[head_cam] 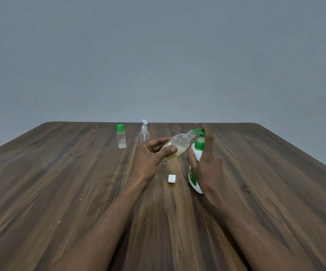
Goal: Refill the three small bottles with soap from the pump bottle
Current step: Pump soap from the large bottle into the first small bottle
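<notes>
Well beyond my left hand (150, 155) stand a small clear green-capped plastic bottle (121, 139) and a small clear spray-top bottle (144, 133). That hand grips a tilted clear soap-filled bottle (177, 145), neck at the spout. Just right of its wrist, a round white plastic cap (171, 178) lies on the dark wooden worktop (60, 182). My right hand (207, 165) clasps the white green-pump bottle (194, 173).

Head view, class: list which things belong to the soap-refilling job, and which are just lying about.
Job: pump bottle, gripped by the right hand; tilted small bottle in the left hand, its mouth at the nozzle; white cap, off, on the table; green-capped bottle and white-pump bottle, standing behind.
Lying about: small specks on the table; grey wall behind.
</notes>
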Motion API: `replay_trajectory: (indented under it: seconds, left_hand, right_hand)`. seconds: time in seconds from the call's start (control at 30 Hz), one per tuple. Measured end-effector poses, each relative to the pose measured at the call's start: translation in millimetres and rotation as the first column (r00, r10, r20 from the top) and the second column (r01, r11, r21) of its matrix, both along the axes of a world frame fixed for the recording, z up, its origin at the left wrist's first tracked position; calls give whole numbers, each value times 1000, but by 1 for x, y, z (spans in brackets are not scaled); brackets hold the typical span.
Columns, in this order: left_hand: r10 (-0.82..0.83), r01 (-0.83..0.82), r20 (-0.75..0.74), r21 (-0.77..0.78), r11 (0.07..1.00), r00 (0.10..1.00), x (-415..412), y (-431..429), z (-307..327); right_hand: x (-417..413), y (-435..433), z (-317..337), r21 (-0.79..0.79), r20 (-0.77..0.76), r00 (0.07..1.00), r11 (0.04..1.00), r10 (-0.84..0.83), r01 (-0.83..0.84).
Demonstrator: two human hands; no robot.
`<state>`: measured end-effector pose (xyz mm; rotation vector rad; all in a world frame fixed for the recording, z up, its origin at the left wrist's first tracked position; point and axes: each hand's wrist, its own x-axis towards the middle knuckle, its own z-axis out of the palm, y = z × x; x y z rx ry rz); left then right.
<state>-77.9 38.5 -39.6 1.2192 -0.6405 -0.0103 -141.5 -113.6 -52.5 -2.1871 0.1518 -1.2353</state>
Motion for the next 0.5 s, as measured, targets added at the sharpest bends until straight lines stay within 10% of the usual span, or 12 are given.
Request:
replay_trajectory:
  seconds: [0.5]
  left_hand:
    - [6, -6, -13, 10, 1000, 1000, 0, -1, -1]
  right_hand:
    - [2, -1, -2, 12, 4, 1000, 1000, -5, 5]
